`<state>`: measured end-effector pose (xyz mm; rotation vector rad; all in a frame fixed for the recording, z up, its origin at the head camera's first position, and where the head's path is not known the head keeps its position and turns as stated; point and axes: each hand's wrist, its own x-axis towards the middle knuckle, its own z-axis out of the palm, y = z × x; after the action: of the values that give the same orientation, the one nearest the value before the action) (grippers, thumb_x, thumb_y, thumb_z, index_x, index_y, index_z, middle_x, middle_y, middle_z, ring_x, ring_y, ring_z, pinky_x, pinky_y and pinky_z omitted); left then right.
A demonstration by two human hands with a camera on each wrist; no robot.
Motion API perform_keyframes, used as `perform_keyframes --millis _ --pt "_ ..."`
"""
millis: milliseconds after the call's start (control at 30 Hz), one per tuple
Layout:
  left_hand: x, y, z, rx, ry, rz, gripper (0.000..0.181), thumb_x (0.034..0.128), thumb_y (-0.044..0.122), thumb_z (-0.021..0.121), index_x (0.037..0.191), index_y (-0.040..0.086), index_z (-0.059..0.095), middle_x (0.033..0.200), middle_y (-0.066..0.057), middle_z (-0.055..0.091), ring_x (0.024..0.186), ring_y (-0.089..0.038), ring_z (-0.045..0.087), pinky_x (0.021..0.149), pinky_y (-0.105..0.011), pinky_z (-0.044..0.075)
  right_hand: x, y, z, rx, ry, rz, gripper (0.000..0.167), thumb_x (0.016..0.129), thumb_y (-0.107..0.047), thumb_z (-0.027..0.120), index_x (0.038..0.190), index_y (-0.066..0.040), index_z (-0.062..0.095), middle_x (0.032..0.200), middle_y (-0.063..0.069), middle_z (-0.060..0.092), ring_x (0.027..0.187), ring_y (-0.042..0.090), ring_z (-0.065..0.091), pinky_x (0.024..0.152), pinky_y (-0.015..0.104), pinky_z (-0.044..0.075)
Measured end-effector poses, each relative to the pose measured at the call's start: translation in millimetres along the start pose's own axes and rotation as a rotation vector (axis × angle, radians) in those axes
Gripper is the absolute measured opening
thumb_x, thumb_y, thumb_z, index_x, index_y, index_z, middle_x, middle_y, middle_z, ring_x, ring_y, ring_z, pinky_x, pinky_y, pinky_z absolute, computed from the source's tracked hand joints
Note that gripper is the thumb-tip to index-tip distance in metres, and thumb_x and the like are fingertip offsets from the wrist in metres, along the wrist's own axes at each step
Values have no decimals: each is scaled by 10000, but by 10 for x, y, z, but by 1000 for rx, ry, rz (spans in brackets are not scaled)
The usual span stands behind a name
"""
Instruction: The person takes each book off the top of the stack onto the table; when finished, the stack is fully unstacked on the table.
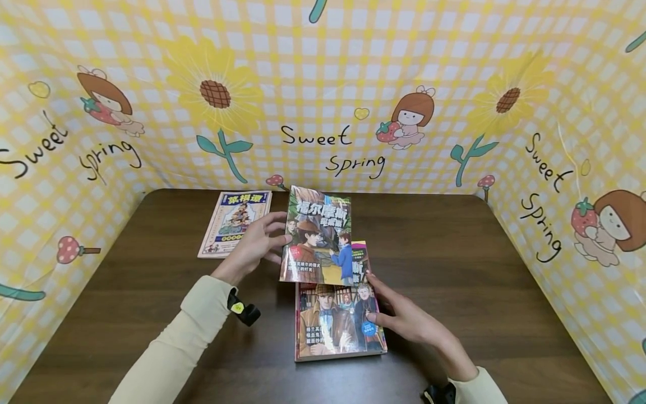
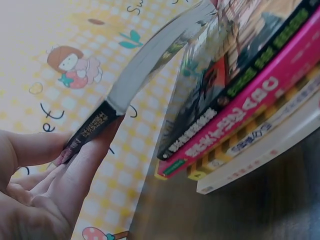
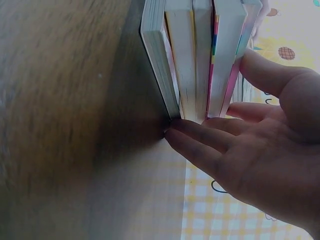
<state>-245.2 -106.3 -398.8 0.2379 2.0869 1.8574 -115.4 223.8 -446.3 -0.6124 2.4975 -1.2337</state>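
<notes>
The left grip (image 1: 254, 240) is closed on the spine side of a thin paperback (image 1: 315, 238), thumb against one face and fingers against the other, with its spine edge raised clear of the books beneath. The right grip (image 1: 411, 321) is spread rather than closed: its fingers reach along the page edges of a stack of books (image 1: 340, 356) and touch them, and its thumb lies against the upper edge.

The held paperback shows a detective in a brown cap and a figure in blue, and it overlaps the far part of the top book (image 1: 339, 322), hiding much of that cover. In the left wrist view the spines below run black, pink, yellow-and-black striped and white.

Left of the held paperback, well apart from the stack, a pale book with a yellow title on blue (image 1: 233, 224) lies flat on the dark wooden desk (image 1: 429, 235); the left grip covers part of its near right side. Cream sleeves (image 1: 174, 336) reach in below. Behind and at both sides stands a yellow checked cloth (image 1: 313, 78), printed with sunflowers, girls holding strawberries and "Sweet Spring".
</notes>
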Motion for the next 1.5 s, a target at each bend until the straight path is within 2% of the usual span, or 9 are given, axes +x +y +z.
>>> perform_keyframes --millis 333,667,833,1067,1200,1400,1500 --pt "246 28 -156 15 80 -16 609 936 8 583 1482 94 328 1406 -212 453 744 -258 669 578 -439 563 7 -10 -14 1 0 23 790 934 -292 635 1543 -85 176 1589 142 158 1408 329 250 1091 538 245" --pt "495 27 -381 53 95 -85 635 965 52 544 1524 106 250 1509 -202 331 809 -244 660 613 -388 569 -11 -5 -6 -1 -1 20 779 941 -265 627 1542 -74 169 1590 140 154 1394 318 284 1091 480 279" --pt "602 -7 -477 91 114 -112 639 968 49 530 1530 107 231 1506 -200 343 876 -257 658 616 -378 569 -18 -2 2 -5 -2 25 777 943 -286 621 1545 -92 170 1590 138 154 1405 320 255 1091 516 263" --pt "745 -35 -557 99 121 -157 652 962 35 526 1534 96 219 1494 -215 355 726 -168 633 584 -345 562 -12 1 3 -10 -2 35 774 946 -312 611 1548 -113 167 1593 131 151 1411 333 244 1083 552 255" --pt "796 -64 -597 112 135 -174 638 959 23 518 1528 93 240 1486 -222 362 613 -130 554 534 -327 542 -7 0 13 -4 -6 37 773 946 -312 611 1549 -116 167 1594 130 150 1409 333 253 1086 541 256" --pt "849 -130 -605 148 131 -172 620 960 16 511 1520 67 251 1485 -242 352 645 -162 532 522 -337 527 -8 -11 15 7 -10 51 768 945 -304 614 1548 -121 174 1592 134 158 1399 342 277 1086 539 258" --pt "870 -172 -601 193 125 -167 626 959 14 502 1522 51 231 1502 -256 314 651 -159 516 524 -346 509 -7 -14 16 8 -10 51 765 947 -303 612 1548 -122 174 1594 126 156 1399 339 279 1086 537 260"
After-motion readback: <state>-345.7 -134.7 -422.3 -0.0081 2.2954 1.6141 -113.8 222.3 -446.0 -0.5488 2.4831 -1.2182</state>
